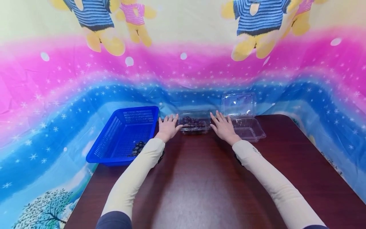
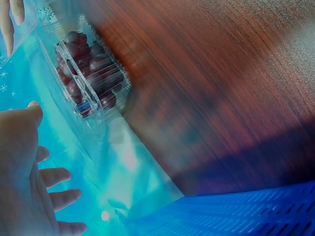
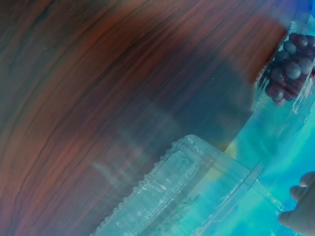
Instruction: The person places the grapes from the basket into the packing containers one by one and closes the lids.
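Observation:
A clear plastic clamshell box of dark red grapes sits at the table's far edge, its lid down over the fruit. To its left my left hand hovers with fingers spread and thumb toward the box. On the other side my right hand is likewise spread, thumb pointing at the box, holding nothing. Both palms face down in the head view. Just right of the right hand stands a second clamshell box, lid raised, with no fruit showing in it.
A blue plastic basket stands at the far left, with a small bunch of dark grapes in its near right corner, partly behind my left sleeve. The dark wooden table ends against a printed cloth hanging behind.

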`<state>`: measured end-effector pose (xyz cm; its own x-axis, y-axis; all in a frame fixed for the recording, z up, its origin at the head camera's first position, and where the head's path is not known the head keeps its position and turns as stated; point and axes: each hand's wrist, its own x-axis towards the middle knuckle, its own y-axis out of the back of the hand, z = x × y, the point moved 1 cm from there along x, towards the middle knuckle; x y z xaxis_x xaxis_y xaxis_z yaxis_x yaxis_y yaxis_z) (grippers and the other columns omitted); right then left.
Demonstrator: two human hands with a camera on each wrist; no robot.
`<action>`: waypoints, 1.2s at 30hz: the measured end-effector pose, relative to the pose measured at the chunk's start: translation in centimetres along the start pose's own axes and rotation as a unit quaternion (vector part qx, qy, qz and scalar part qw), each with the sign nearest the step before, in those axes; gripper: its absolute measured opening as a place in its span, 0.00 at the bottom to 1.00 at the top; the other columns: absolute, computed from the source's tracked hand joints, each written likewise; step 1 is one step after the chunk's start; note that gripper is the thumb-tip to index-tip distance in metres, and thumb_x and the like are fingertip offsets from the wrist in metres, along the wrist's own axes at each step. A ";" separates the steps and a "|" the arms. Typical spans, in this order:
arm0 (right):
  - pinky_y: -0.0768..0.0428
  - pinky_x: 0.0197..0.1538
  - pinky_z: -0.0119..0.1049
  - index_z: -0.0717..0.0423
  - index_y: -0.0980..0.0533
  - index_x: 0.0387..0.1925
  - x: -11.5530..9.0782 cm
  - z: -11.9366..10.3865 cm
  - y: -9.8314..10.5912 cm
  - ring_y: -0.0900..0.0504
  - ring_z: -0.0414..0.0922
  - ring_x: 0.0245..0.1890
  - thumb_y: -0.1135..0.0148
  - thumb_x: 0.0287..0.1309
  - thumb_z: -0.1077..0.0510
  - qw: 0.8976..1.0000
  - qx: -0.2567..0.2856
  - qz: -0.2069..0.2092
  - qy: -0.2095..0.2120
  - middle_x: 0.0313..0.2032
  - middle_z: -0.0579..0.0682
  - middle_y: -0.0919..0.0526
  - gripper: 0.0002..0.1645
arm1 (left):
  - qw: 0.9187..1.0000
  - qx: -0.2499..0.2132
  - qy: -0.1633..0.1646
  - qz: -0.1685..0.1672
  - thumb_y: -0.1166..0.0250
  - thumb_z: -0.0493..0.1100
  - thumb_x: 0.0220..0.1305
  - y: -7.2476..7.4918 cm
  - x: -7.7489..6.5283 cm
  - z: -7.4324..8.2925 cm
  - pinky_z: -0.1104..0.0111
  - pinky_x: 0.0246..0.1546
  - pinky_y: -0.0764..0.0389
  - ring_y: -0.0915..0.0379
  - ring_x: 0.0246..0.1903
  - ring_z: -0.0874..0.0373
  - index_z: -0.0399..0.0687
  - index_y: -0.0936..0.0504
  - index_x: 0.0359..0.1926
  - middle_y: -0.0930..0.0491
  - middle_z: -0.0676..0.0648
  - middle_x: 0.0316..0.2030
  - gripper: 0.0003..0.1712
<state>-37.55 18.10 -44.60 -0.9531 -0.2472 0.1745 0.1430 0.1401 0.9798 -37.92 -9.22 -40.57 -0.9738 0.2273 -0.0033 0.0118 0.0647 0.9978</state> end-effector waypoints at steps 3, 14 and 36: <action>0.63 0.68 0.59 0.44 0.60 0.73 -0.1 0.0 0.2 0.59 0.53 0.72 0.61 0.69 0.43 1.000 0.002 0.002 0.002 0.72 0.55 0.61 0.37 | 1.000 0.001 -0.001 0.004 0.61 0.66 0.68 0.1 -0.3 -0.2 0.43 0.65 0.55 0.55 0.69 0.44 0.58 0.55 0.73 0.48 0.44 0.70 0.38; 0.63 0.67 0.61 0.47 0.57 0.73 -0.5 1.0 0.4 0.59 0.56 0.71 0.61 0.69 0.44 1.000 0.012 0.005 -0.004 0.72 0.57 0.60 0.36 | 1.000 0.011 0.008 0.008 0.63 0.68 0.67 0.5 -0.6 -1.0 0.43 0.65 0.55 0.55 0.70 0.46 0.58 0.50 0.72 0.47 0.46 0.70 0.38; 0.64 0.67 0.61 0.50 0.55 0.72 -1.6 4.0 0.9 0.61 0.56 0.71 0.61 0.69 0.44 1.000 0.016 -0.001 -0.027 0.72 0.59 0.60 0.36 | 1.000 0.002 0.008 -0.025 0.60 0.66 0.67 1.8 -2.0 -2.4 0.42 0.65 0.56 0.54 0.69 0.44 0.53 0.45 0.71 0.47 0.43 0.70 0.37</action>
<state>-36.92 22.47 -44.37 -0.9665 -0.1957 0.1662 0.1332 0.1713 0.9762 -36.51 -11.85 -38.63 -0.9765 0.2092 -0.0511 -0.0354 0.0785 0.9963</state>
